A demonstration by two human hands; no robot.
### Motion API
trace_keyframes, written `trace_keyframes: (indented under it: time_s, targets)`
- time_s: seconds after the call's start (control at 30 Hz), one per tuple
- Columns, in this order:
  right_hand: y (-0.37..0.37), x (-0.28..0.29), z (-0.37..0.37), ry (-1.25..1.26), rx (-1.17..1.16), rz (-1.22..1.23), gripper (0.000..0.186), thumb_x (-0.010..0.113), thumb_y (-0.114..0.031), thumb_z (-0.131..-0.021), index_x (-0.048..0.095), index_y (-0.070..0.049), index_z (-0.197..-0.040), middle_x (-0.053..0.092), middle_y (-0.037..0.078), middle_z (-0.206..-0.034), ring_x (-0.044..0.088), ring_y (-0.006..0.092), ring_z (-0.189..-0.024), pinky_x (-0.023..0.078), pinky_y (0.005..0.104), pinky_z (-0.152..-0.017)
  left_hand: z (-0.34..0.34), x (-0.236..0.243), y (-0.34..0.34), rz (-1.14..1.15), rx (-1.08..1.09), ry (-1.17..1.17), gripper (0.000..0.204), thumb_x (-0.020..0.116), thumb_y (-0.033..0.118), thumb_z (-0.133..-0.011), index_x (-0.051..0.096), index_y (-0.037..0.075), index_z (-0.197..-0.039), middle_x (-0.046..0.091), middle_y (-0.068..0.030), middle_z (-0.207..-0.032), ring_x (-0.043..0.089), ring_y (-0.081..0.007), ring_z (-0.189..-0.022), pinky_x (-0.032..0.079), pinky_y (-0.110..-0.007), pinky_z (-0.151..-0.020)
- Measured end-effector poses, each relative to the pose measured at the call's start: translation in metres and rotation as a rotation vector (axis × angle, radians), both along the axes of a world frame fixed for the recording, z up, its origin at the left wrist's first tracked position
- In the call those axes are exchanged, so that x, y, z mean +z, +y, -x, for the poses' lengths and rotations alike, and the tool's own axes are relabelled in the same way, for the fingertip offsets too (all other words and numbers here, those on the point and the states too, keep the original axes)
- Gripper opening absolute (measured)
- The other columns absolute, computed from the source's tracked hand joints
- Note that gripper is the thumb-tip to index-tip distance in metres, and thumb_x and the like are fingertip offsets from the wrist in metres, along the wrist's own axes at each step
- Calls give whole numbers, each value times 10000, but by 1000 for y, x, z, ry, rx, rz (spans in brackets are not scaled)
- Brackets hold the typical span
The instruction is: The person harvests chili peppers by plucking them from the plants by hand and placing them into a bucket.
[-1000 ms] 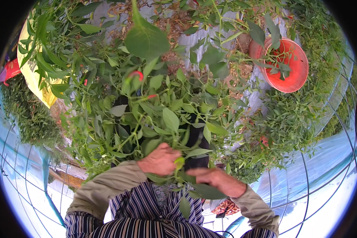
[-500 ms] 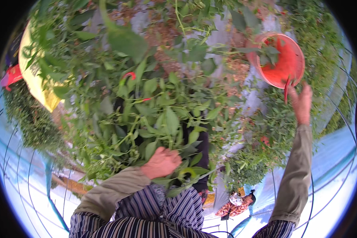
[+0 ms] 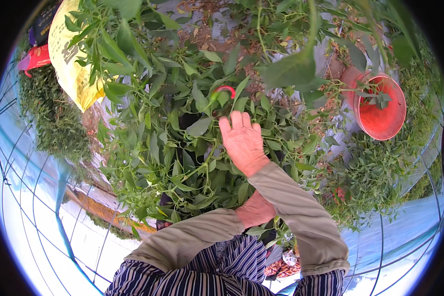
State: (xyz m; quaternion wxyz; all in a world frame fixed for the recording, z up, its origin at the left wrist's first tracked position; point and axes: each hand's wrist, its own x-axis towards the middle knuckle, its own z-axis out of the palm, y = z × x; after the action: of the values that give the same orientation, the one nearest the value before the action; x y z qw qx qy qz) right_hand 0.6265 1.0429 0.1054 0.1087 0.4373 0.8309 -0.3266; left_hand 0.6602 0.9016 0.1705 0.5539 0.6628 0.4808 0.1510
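My right hand (image 3: 242,142) is over the middle of a leafy pepper plant (image 3: 182,167), its fingers stretched and slightly apart with their tips at the leaves. Just beyond the fingertips a curved red chili pepper (image 3: 227,90) hangs among the leaves. Nothing shows in the fingers from above. My left hand (image 3: 256,210) is low in the plant, close to my body. The right forearm crosses over it and hides its fingers, so what it holds or touches cannot be seen.
A reddish bucket (image 3: 352,91) stands tilted in view at the right, with leaves hanging over its rim. A yellow printed sack (image 3: 74,59) is at the far left, near a red bag (image 3: 37,58). A person in patterned clothing (image 3: 282,269) shows behind my right arm.
My right hand has moved from the bucket, where it held a red chili pepper, left to the plant; that pepper is gone from it. My left hand has shifted right, beneath the right forearm.
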Motion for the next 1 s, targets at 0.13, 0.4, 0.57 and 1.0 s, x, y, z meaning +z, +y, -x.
trace_keyframes:
  time_s: [0.13,0.4,0.57,1.0]
  targets:
    - [-6,-30,23,-23,18,-31,201,574,-148,-774,599,-128,-972,500,82,-1026,507,254,-967,409,409,-687,-13,-1,4,-7,305,-128,360,521,190,-800,588,35,-1118,581,-123,-1113,562,-270,-983,387,-451,-804]
    - [2,-1,-46,119,-170,65,216,685,-107,-686,622,-74,-890,533,109,-1052,531,295,-1020,469,426,-717,25,9,12,58,-286,143,322,523,189,-792,612,50,-1069,587,-113,-1071,554,-245,-927,390,-382,-738]
    - [-23,10,-93,49,-408,85,303,581,43,-799,588,-17,-1095,583,188,-1149,622,385,-955,531,429,-791,64,28,37,52,-338,151,418,527,174,-806,555,98,-1215,503,-90,-1196,493,-223,-933,383,-343,-716]
    - [-88,23,-85,195,-673,265,370,666,-48,-749,572,-33,-1106,545,150,-1149,617,319,-920,494,412,-707,120,-17,120,235,347,16,411,583,189,-852,524,11,-1218,560,-193,-1180,535,-381,-1082,430,-427,-951]
